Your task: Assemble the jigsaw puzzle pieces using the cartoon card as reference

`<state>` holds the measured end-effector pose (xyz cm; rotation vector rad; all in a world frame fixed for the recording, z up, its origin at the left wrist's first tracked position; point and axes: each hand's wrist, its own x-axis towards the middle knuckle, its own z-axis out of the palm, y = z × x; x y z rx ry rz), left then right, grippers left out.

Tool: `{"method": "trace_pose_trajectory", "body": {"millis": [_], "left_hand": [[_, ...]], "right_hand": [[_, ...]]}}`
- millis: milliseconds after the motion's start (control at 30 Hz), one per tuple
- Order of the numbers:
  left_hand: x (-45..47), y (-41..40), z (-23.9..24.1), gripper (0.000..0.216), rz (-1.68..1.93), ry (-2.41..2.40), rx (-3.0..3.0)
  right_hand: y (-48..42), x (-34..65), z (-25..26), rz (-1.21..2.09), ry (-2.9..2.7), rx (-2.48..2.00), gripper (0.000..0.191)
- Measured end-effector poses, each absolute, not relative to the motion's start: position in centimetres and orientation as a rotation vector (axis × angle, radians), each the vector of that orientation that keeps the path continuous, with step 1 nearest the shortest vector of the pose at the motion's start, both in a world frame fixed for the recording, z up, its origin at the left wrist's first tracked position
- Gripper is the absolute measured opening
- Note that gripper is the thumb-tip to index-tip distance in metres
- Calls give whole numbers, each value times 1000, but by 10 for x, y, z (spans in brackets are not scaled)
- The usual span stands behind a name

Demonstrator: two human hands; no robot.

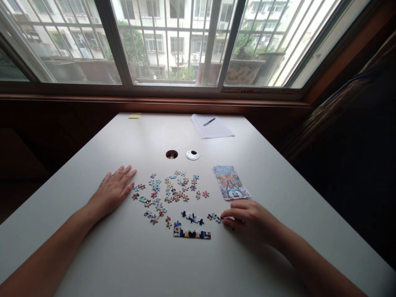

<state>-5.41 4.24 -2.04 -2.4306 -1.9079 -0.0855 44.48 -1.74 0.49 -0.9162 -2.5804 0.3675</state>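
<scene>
The left hand (116,189) lay flat, fingers spread, on the white table (130,264), left of scattered jigsaw pieces (177,195). The right hand (247,215) curled, fingertips at a near-right piece cluster (212,216); any pinch could not be told. A joined puzzle strip (192,234) lay nearest.

The left forearm (55,251) is stretched forward and inward; the left hand (114,189) is laid palm down, its fingers (126,176) extended and slightly spread. The right forearm (303,253) is angled leftward; the right hand (249,216) is turned inward, fingers (235,213) curved, tips lowered near the thumb.
</scene>
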Motion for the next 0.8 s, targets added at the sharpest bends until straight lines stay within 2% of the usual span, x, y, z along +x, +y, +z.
{"method": "trace_pose_trajectory", "body": {"millis": [800], "left_hand": [[-52,42,-18,59,-81,-1915,-2425]], "right_hand": [[-17,445,4,330,-2591,-918,18]]}}
